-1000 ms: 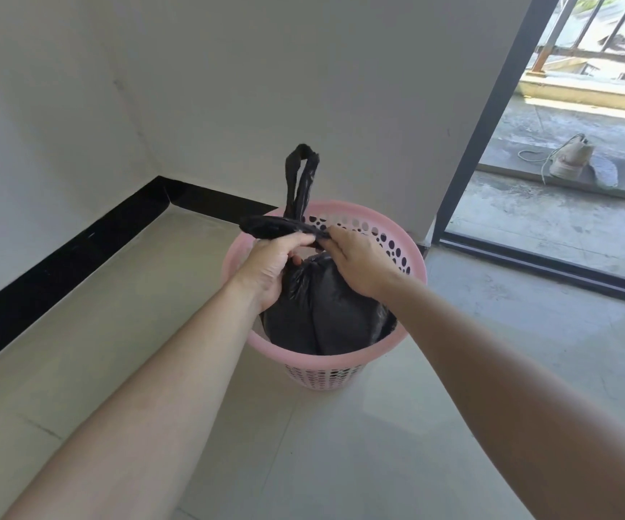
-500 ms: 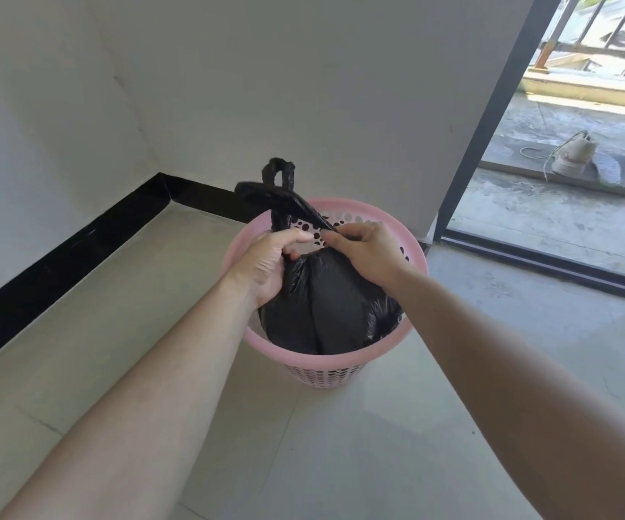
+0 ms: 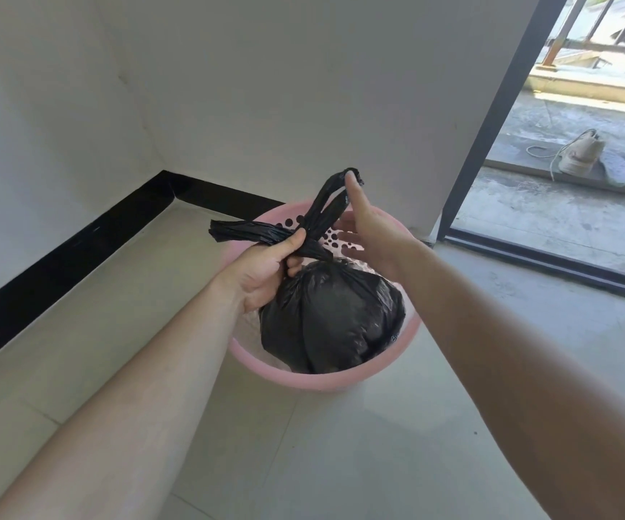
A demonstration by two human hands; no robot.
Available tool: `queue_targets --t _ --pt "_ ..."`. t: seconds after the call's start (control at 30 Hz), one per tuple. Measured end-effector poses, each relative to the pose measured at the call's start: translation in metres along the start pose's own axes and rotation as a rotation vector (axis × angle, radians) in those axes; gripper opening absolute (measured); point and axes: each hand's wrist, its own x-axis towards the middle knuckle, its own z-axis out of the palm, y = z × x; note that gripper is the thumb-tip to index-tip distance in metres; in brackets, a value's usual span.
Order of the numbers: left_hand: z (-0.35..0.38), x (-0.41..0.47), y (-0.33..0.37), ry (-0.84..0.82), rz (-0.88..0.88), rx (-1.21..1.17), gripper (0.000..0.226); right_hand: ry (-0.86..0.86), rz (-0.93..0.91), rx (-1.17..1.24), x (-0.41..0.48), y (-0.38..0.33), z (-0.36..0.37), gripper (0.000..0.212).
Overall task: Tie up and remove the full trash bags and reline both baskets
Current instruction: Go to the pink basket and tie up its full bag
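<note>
A full black trash bag (image 3: pixel 335 317) sits inside a pink perforated basket (image 3: pixel 326 379) on the tiled floor. Its two twisted handle strips cross above the bag. My left hand (image 3: pixel 266 268) grips the crossing point, with one strip sticking out to the left. The other strip forms a loop (image 3: pixel 331 198) rising up and right. My right hand (image 3: pixel 367 228) is beside that loop with its fingers straight; the index fingertip touches the loop's top end.
The basket stands near a room corner with white walls and a black skirting (image 3: pixel 78 249). To the right a dark door frame (image 3: pixel 498 110) opens onto a concrete terrace where a shoe (image 3: pixel 581 155) lies. Tiled floor spreads in front.
My right hand let go of the handles and opened beside the raised loop. My left hand now grips the crossed strips alone, and the view has come closer to the basket.
</note>
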Motion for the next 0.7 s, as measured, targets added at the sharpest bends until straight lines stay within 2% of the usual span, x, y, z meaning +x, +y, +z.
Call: queue_targets --t 0.03,0.13,0.27,0.37,0.43,0.6,0.7 --pt "0.0 -0.001 -0.001 -0.03 0.007 0.024 0.034 -0.032 0.006 0.12 0.002 -0.001 0.003 0.081" --pt "0.0 -0.002 -0.004 -0.053 0.03 0.0 0.055 -0.104 -0.006 0.367 -0.004 -0.003 0.013 0.042" --pt "0.004 -0.001 -0.001 -0.085 0.01 0.013 0.033 -0.155 0.022 0.585 -0.011 -0.017 0.016 0.029" --pt "0.015 -0.002 0.003 -0.176 -0.042 0.021 0.037 -0.054 0.004 0.794 -0.008 -0.037 0.021 0.016" --pt "0.024 -0.003 0.007 -0.201 -0.07 -0.062 0.04 0.05 -0.027 0.925 -0.004 -0.05 0.021 0.008" --pt "0.023 0.0 0.02 -0.14 -0.032 -0.368 0.038 0.136 -0.071 1.149 0.0 -0.056 0.002 0.031" --pt "0.022 0.001 0.021 -0.164 -0.062 -0.372 0.038 0.105 -0.106 1.157 -0.006 -0.054 -0.003 0.031"
